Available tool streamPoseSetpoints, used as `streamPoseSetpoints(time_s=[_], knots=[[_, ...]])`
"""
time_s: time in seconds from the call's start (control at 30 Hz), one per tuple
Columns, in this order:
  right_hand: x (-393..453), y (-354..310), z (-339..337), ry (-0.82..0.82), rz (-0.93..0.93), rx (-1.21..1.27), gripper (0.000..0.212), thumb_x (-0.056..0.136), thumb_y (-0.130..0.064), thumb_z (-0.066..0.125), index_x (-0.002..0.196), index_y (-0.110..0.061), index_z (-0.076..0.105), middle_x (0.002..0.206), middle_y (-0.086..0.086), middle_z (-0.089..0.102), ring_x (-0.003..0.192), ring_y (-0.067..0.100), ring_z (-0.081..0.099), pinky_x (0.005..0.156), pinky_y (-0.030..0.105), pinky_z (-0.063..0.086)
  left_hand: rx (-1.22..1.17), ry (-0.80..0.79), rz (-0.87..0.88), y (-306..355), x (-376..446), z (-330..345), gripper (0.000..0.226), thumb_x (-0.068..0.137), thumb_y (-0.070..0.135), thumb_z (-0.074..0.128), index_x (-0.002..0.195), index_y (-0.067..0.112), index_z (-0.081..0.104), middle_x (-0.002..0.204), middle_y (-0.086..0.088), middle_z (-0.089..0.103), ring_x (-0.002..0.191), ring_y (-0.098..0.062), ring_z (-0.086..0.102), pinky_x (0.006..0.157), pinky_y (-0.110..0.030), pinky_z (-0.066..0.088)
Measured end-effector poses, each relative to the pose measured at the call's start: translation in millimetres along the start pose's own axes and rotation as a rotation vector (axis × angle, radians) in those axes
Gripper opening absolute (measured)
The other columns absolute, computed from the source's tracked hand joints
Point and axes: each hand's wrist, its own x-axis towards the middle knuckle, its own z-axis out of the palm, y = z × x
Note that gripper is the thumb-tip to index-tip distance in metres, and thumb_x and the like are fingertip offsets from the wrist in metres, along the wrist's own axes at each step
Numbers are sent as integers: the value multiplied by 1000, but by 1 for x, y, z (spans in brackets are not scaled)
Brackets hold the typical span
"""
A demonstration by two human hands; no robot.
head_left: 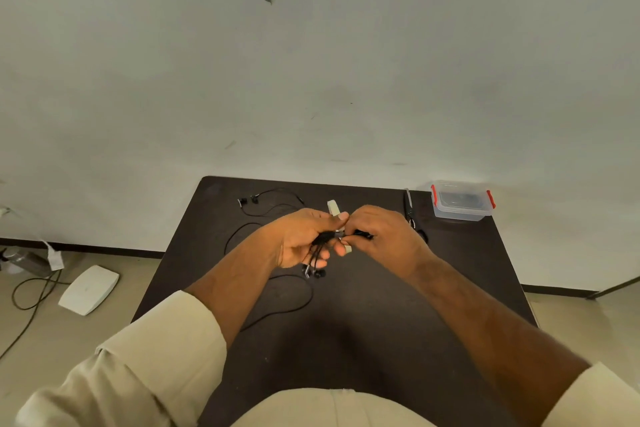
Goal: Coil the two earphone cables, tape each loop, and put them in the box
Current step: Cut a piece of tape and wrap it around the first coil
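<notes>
Black earphone cable [323, 240] bunched in loops, earbuds dangling, pinched between both hands [341, 236].

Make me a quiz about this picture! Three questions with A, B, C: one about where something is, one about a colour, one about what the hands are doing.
1. Where is the box?
A. at the table's far right corner
B. on the floor
C. in the person's lap

2. What colour are the box's clips?
A. blue
B. red
C. green

3. What is the coiled earphone cable doing?
A. lying flat on the table
B. sitting inside the box
C. being held by both hands

Answers:
1 A, the box stands at the far right corner of the table, beside the scissors.
2 B, red clips show at both ends.
3 C, the left hand and right hand grip the bundle above the table.
</notes>
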Motion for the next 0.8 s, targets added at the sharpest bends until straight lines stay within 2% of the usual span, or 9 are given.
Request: streamPoseSetpoints(time_s=[0.1, 0.3, 0.37, 0.43, 0.5, 0.6, 0.67, 0.73, 0.8], knots=[[-6, 2, 0, 38, 125, 121, 8, 78, -8, 77, 85, -9, 74, 80, 2, 69, 74, 13, 63, 69, 25, 51, 137, 145, 174, -3, 4, 8, 40, 89, 47, 61, 89, 8, 71, 69, -8, 66, 46, -10, 48, 43, -23, 43], [-5, 7, -1, -32, 321, 263, 9, 82, -4, 72, 87, -10, 77, 82, 5, 70, 78, 16, 65, 73, 28, 52, 421, 346, 425, 3, 2, 20, 50, 90, 41, 61, 79, -7, 60, 62, -8, 58, 48, -1, 52, 50, -18, 40], [-5, 7, 1, -32, 384, 270, 8, 84, -5, 70, 87, -10, 77, 82, 4, 70, 77, 16, 65, 73, 29, 52, 579, 431, 457, 5, 2, 23, 51, 89, 45, 61, 73, -4, 58, 68, -6, 53, 53, -4, 50, 52, -26, 40], [-5, 7, 6, -8, 449, 309, 8, 84, -6, 71, 85, -10, 77, 78, -2, 69, 73, 9, 64, 68, 24, 50, 745, 550, 470, 6, 1, 24, 41, 87, 47, 63, 73, 9, 63, 84, -3, 58, 75, -16, 57, 71, -38, 48], [-4, 5, 12, 4, 524, 398, 10, 83, -5, 73, 88, -12, 77, 76, -10, 69, 69, -1, 64, 64, 11, 46, 735, 603, 515, 8, -2, 27, 33, 85, 43, 67, 79, 11, 70, 86, -7, 65, 82, -23, 61, 84, -45, 48], [-1, 6, 17, 26, 686, 601, 9, 82, -4, 74, 88, -10, 77, 81, 1, 73, 74, 10, 69, 63, 18, 54, 553, 611, 617, 10, -10, 33, 16, 80, 30, 76, 81, 14, 73, 74, -6, 69, 73, -22, 64, 82, -47, 50], [2, 6, 16, 110, 764, 774, 9, 80, 1, 74, 78, -9, 75, 74, 8, 72, 69, 19, 67, 59, 24, 56, 537, 652, 666, 8, -13, 37, 9, 78, 28, 77, 80, 21, 73, 71, 3, 70, 69, -11, 64, 76, -37, 51], [8, 6, 12, 185, 808, 919, 12, 77, 5, 73, 74, -7, 73, 66, 9, 69, 62, 17, 64, 53, 24, 53, 526, 680, 721, 1, -17, 42, 9, 76, 29, 77, 83, 26, 72, 73, 18, 69, 68, -1, 62, 68, -26, 47], [13, 6, 7, 209, 823, 993, 12, 76, 8, 73, 75, -3, 70, 66, 11, 69, 58, 18, 65, 51, 26, 52, 551, 731, 787, -10, -21, 47, 22, 76, 26, 76, 94, 35, 66, 77, 30, 63, 69, 5, 56, 64, -23, 42]])
